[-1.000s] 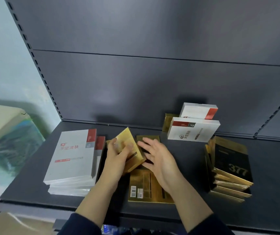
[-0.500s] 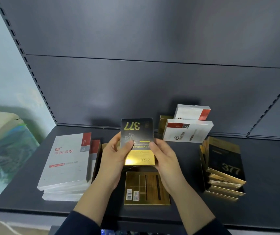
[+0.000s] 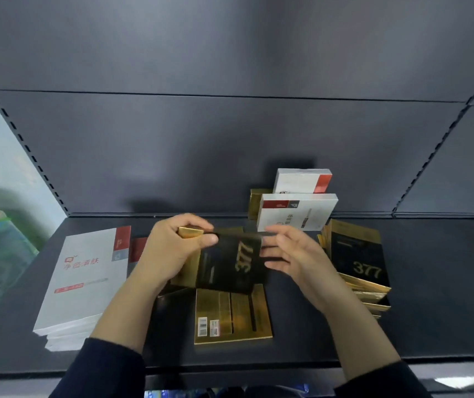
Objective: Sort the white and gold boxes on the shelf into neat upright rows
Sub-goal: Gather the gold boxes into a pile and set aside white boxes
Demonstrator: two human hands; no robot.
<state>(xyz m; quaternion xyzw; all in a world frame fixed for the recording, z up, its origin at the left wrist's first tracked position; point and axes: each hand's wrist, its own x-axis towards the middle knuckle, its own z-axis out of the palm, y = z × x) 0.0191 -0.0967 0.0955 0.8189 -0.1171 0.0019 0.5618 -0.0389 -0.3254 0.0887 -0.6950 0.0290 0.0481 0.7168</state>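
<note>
Black-and-gold box [image 3: 230, 262]: gold end pinched by left hand [image 3: 172, 251]; right edge touched by loosely spread right hand [image 3: 296, 257].

Your left hand [image 3: 172, 254] grips the gold end of the black-and-gold box [image 3: 230, 262], which is tilted above the shelf [image 3: 431, 297]. Your right hand [image 3: 296, 254] touches its right edge with near-straight fingers. Relative to the held box, locate the flat gold box [image 3: 233, 314] at 6 o'clock, the white stack [image 3: 83, 277] at 9, the gold stack [image 3: 356, 265] at 3, and the upright white boxes [image 3: 299, 214] at 1.
</note>
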